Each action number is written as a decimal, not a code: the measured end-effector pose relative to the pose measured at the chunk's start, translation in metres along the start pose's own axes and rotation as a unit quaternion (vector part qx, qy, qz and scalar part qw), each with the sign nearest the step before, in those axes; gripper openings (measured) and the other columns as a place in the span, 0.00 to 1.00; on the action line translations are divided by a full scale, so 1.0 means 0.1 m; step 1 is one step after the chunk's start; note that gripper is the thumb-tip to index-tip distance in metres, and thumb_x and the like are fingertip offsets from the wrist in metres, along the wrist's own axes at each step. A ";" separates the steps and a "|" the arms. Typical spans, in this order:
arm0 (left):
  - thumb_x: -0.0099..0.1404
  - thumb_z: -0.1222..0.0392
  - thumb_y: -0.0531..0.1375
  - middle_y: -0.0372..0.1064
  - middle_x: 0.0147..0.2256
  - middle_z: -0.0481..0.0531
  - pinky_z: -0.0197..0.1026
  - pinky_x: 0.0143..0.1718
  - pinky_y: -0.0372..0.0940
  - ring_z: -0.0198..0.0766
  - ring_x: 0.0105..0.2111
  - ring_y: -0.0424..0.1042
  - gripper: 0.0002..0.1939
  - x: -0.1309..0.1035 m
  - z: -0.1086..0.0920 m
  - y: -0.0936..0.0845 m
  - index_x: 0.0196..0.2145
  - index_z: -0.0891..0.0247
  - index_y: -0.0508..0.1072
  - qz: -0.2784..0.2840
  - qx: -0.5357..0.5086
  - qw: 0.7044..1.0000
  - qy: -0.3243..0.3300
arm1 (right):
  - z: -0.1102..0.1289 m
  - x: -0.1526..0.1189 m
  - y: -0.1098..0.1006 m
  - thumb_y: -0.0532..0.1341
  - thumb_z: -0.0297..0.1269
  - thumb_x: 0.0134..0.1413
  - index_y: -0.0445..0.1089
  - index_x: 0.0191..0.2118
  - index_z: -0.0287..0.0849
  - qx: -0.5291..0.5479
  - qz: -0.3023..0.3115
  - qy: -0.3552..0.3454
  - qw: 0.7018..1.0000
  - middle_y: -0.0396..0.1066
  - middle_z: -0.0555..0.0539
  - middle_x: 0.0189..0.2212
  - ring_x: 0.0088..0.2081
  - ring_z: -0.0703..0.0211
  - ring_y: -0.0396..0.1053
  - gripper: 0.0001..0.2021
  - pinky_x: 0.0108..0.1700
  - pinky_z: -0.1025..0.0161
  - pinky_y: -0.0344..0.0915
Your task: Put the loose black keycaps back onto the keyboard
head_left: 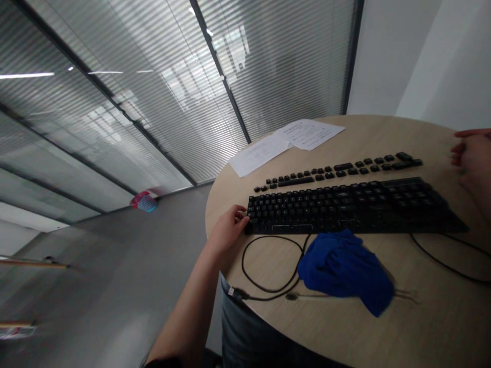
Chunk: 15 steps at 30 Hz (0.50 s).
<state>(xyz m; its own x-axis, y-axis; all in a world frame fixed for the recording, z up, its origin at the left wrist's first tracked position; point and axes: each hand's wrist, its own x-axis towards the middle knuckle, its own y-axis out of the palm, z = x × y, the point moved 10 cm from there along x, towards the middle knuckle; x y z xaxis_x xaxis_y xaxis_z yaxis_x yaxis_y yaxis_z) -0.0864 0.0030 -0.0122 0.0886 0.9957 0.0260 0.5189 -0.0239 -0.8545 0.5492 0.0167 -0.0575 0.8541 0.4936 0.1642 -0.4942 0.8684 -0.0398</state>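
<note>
Pinching the keyboard on the table at its left end with left hand, likely for steadiness, with loose keycaps lined behind it, apparently for order, and right hand, grip too blurred to tell, past its right end.

The person wears a black sleeve, only its edge showing, which leaves the left forearm bare down to the left hand. The right hand is bare too (its outline softened by blur). Blue-grey jeans cover the leg, turning nearly black in shadow.
</note>
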 end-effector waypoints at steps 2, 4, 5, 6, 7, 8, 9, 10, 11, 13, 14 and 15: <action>0.67 0.54 0.59 0.75 0.36 0.50 0.43 0.38 0.67 0.40 0.34 0.74 0.14 -0.01 -0.02 -0.01 0.49 0.60 0.72 0.003 -0.004 1.000 0.004 | -0.02 0.01 -0.01 0.55 0.30 0.36 0.81 0.44 0.37 -0.002 -0.002 0.000 1.000 0.68 0.48 0.24 0.18 0.69 0.62 0.27 0.15 0.78 0.57; 0.68 0.51 0.59 0.75 0.36 0.51 0.43 0.38 0.67 0.41 0.34 0.75 0.18 -0.01 -0.04 0.00 0.51 0.60 0.71 0.009 -0.010 1.000 0.007 | -0.04 0.01 0.00 0.55 0.30 0.35 0.81 0.44 0.38 -0.007 -0.001 0.003 1.000 0.68 0.48 0.24 0.18 0.69 0.62 0.28 0.14 0.77 0.56; 0.67 0.49 0.59 0.75 0.36 0.51 0.44 0.37 0.67 0.41 0.34 0.75 0.20 0.00 -0.05 0.01 0.52 0.60 0.70 0.014 -0.013 1.000 0.007 | -0.04 0.02 0.00 0.54 0.31 0.35 0.81 0.44 0.38 -0.007 -0.003 0.005 1.000 0.68 0.48 0.24 0.18 0.68 0.61 0.28 0.13 0.77 0.55; 0.67 0.47 0.60 0.76 0.36 0.51 0.44 0.37 0.67 0.41 0.34 0.75 0.22 0.01 -0.06 0.02 0.53 0.59 0.70 0.019 -0.014 1.000 0.008 | -0.04 0.02 0.00 0.54 0.31 0.35 0.81 0.44 0.37 -0.006 -0.004 0.003 1.000 0.68 0.48 0.23 0.17 0.68 0.61 0.28 0.13 0.77 0.55; 0.65 0.45 0.61 0.76 0.36 0.51 0.44 0.36 0.67 0.42 0.33 0.75 0.23 0.03 -0.07 0.04 0.54 0.59 0.69 0.025 -0.014 1.000 0.008 | -0.04 0.02 0.00 0.54 0.31 0.35 0.81 0.44 0.37 -0.005 -0.006 -0.002 1.000 0.68 0.48 0.23 0.17 0.68 0.61 0.28 0.13 0.77 0.55; 0.64 0.45 0.62 0.76 0.36 0.51 0.44 0.35 0.67 0.42 0.33 0.75 0.25 0.04 -0.07 0.06 0.54 0.59 0.69 0.029 -0.013 0.999 0.007 | -0.03 0.01 0.00 0.54 0.30 0.36 0.81 0.44 0.38 -0.004 -0.007 -0.006 1.000 0.68 0.48 0.23 0.17 0.69 0.61 0.27 0.13 0.77 0.55; 0.63 0.45 0.64 0.76 0.36 0.51 0.44 0.35 0.67 0.43 0.33 0.76 0.26 0.06 -0.06 0.07 0.55 0.59 0.69 0.033 -0.012 0.999 0.006 | -0.02 0.01 0.00 0.54 0.30 0.37 0.81 0.44 0.38 -0.004 -0.008 -0.009 1.000 0.68 0.48 0.23 0.17 0.69 0.61 0.27 0.13 0.78 0.56; 0.62 0.45 0.65 0.76 0.36 0.52 0.44 0.35 0.66 0.43 0.33 0.76 0.28 0.08 -0.06 0.08 0.55 0.59 0.69 0.037 -0.011 0.999 0.005 | 0.00 0.00 0.00 0.55 0.29 0.37 0.81 0.44 0.38 -0.005 -0.008 -0.010 1.000 0.68 0.48 0.23 0.17 0.69 0.61 0.26 0.13 0.78 0.56; 0.61 0.45 0.65 0.76 0.36 0.52 0.44 0.34 0.66 0.44 0.34 0.76 0.29 0.10 -0.05 0.10 0.55 0.59 0.68 0.041 -0.010 0.999 0.003 | 0.02 -0.02 0.00 0.55 0.28 0.38 0.81 0.44 0.38 -0.006 -0.006 -0.009 1.000 0.67 0.48 0.23 0.18 0.70 0.61 0.26 0.14 0.78 0.56; 0.60 0.46 0.66 0.76 0.36 0.52 0.44 0.35 0.66 0.44 0.34 0.76 0.30 0.14 -0.04 0.12 0.56 0.60 0.67 0.051 -0.010 0.999 -0.001 | 0.05 -0.05 0.00 0.56 0.27 0.39 0.81 0.44 0.37 -0.008 -0.006 -0.002 1.000 0.67 0.48 0.23 0.18 0.70 0.61 0.25 0.14 0.79 0.56; 0.60 0.46 0.66 0.75 0.35 0.52 0.44 0.35 0.66 0.44 0.34 0.76 0.30 0.15 -0.03 0.13 0.56 0.60 0.67 0.057 -0.011 0.998 -0.002 | 0.06 -0.07 0.00 0.56 0.27 0.40 0.81 0.44 0.37 -0.009 -0.005 0.001 1.000 0.67 0.48 0.23 0.18 0.70 0.61 0.25 0.14 0.79 0.56; 0.60 0.47 0.66 0.75 0.34 0.52 0.44 0.34 0.66 0.44 0.33 0.76 0.30 0.16 -0.03 0.15 0.56 0.60 0.66 0.064 -0.012 0.998 -0.003 | 0.07 -0.08 0.00 0.56 0.27 0.40 0.81 0.44 0.37 -0.011 -0.006 0.003 1.000 0.67 0.48 0.23 0.18 0.70 0.61 0.24 0.14 0.79 0.55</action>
<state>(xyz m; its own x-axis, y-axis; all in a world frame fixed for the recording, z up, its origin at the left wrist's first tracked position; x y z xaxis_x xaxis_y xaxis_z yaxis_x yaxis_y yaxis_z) -0.0748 0.0187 -0.0226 0.1496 0.9850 -0.0861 0.5242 -0.1529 -0.8377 0.5416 0.0121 -0.0517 0.8606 0.4840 0.1584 -0.4810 0.8747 -0.0594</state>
